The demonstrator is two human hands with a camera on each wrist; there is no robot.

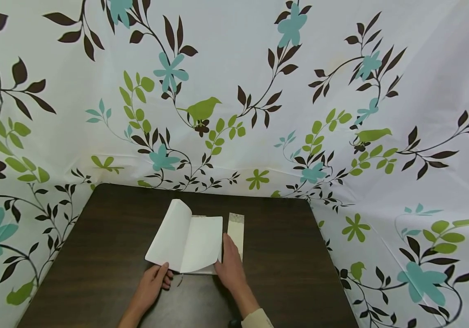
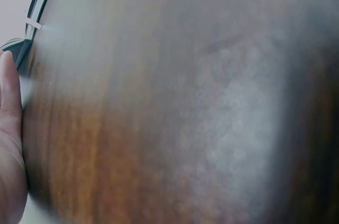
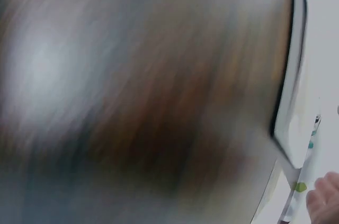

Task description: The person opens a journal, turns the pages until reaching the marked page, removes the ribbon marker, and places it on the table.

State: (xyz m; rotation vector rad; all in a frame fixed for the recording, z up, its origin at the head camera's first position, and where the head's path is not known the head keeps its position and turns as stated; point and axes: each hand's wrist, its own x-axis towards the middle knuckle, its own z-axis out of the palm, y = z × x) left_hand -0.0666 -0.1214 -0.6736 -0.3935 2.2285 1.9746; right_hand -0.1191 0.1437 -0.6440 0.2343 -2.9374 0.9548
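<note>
An open notebook (image 1: pixel 203 243) with blank white pages lies on the dark wooden table, its left-hand pages raised and curving. At its lower left corner my left hand (image 1: pixel 150 284) grips the edge, thumb on top and the other fingers underneath. My right hand (image 1: pixel 232 269) holds the right-hand pages at their lower right edge, where the corner lifts a little. A thin dark ribbon (image 1: pixel 180 280) hangs out below the spine. In the right wrist view the notebook (image 3: pixel 291 97) shows edge-on; part of my right hand (image 3: pixel 326 200) appears low at the right.
A cream strip (image 1: pixel 236 228) with a patterned top end lies right of the notebook, partly behind my right hand. The dark table (image 1: pixel 288 255) ends at the back against a white cloth (image 1: pixel 234 159) printed with leaves, birds and flowers.
</note>
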